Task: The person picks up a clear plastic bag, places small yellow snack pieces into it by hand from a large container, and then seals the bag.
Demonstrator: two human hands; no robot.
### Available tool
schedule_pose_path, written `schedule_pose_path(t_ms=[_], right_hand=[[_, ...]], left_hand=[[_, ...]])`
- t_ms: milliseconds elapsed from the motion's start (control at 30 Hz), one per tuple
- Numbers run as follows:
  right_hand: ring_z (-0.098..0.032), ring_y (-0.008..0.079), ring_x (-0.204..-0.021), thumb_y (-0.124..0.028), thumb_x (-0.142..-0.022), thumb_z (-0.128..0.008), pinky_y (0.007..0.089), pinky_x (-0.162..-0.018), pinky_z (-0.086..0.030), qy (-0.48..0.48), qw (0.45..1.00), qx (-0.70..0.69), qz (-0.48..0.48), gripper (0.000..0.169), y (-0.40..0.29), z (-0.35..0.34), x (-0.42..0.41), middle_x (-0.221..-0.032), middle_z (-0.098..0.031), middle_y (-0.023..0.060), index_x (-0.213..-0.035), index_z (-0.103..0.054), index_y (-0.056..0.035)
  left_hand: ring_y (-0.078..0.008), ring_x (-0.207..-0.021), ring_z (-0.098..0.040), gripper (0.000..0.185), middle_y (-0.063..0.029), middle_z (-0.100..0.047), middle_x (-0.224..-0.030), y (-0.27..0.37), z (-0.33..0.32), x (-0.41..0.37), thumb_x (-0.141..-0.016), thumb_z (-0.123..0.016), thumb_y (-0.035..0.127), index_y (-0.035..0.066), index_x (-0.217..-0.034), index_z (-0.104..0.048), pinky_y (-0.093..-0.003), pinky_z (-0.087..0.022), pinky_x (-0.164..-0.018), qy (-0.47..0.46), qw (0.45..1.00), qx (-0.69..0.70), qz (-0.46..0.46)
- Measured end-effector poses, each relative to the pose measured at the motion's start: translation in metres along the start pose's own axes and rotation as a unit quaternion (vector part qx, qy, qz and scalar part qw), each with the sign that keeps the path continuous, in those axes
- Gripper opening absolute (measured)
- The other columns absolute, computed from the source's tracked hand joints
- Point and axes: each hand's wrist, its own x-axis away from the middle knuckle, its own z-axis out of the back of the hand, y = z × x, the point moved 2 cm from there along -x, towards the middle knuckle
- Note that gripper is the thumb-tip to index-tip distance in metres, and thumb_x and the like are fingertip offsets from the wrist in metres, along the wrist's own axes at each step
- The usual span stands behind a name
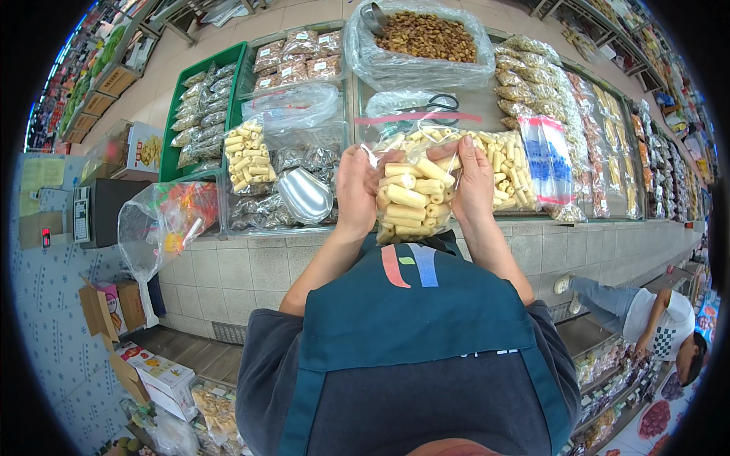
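Before my chest I hold a clear plastic bag [410, 202] full of short, pale yellow rod-shaped pieces. My left hand [356, 188] grips its left upper side, and my right hand [474, 182] pinches the right upper side. Some fingers are hidden behind the film. Just beyond, another bag of such pieces [509, 171] lies on the counter, partly covered by my right hand. A similar bag [249, 157] rests to the left. A pink strip [419, 118] crosses the plastic behind my hands. Flat zip bags with blue print [546, 162] lie right of them.
Scissors [442, 108] with dark handles lie behind the bag. A metal scoop [308, 196] rests on dark packets at left. Farther back stands a plastic-lined bin [365, 65] of brown pieces. A green crate [171, 105] and scale [81, 214] are left; a person [656, 325] stands right.
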Motion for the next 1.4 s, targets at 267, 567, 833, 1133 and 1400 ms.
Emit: schedule_pose_path(t_ms=[267,567,833,1133,1400], right_hand=[[-0.068,0.0184,-0.078,-0.032,-0.103,-0.048,0.0299,-0.071,-0.056,-0.029,0.999,-0.016,-0.025,0.039,0.000,0.005,0.000,-0.086,-0.070,0.0148,-0.090,-0.064,0.0015],[-0.068,0.0214,-0.080,-0.033,-0.102,-0.047,0.0339,-0.077,-0.055,-0.007,1.000,-0.004,-0.021,0.043,0.004,0.010,-0.001,-0.089,-0.069,0.0185,-0.092,-0.065,0.0043],[-0.069,0.0210,-0.080,-0.039,-0.103,-0.044,0.0328,-0.074,-0.056,-0.011,0.999,-0.012,-0.043,0.049,0.006,0.013,-0.007,-0.087,-0.070,0.0176,-0.094,-0.064,0.0050],[-0.058,0.0214,-0.103,-0.021,-0.092,-0.065,0.0347,-0.091,-0.047,0.073,0.946,0.255,0.187,0.027,-0.007,0.007,-0.021,-0.108,-0.063,0.0091,-0.110,-0.065,-0.0006],[-0.056,0.0186,-0.091,-0.019,-0.072,-0.072,0.0348,-0.080,-0.038,-0.124,0.541,0.620,0.555,0.035,-0.053,-0.075,0.010,-0.092,-0.059,-0.0003,-0.105,-0.066,-0.0097]], left_hand=[[-0.0258,-0.116,-0.059,0.048,-0.0210,-0.061,-0.124,0.008,-0.003,-0.002,-0.107,-0.032,0.032,-0.007,-0.128,-0.050,-0.0385,-0.048,-0.099,-0.042,0.986,-0.156,-0.039],[-0.0281,-0.092,-0.068,0.044,-0.0248,-0.069,-0.097,0.008,-0.003,0.000,-0.106,-0.033,0.034,-0.005,-0.106,-0.055,-0.0366,-0.054,-0.085,0.010,0.981,-0.172,-0.084],[-0.0283,-0.092,-0.068,0.035,-0.0250,-0.068,-0.102,0.000,-0.008,0.000,-0.106,-0.036,0.028,-0.003,-0.110,-0.052,-0.0362,-0.054,-0.083,0.041,0.984,-0.127,-0.118],[-0.0300,-0.096,-0.068,0.038,-0.0261,-0.065,-0.107,-0.001,-0.015,0.004,-0.106,-0.035,0.023,-0.002,-0.134,-0.038,-0.0370,-0.054,-0.086,0.067,0.970,-0.178,-0.151],[-0.0217,-0.104,-0.064,0.042,-0.0212,-0.053,-0.134,0.002,-0.026,0.015,-0.106,-0.033,0.021,-0.005,-0.139,-0.037,-0.0312,-0.052,-0.086,0.014,0.945,-0.268,-0.186]])
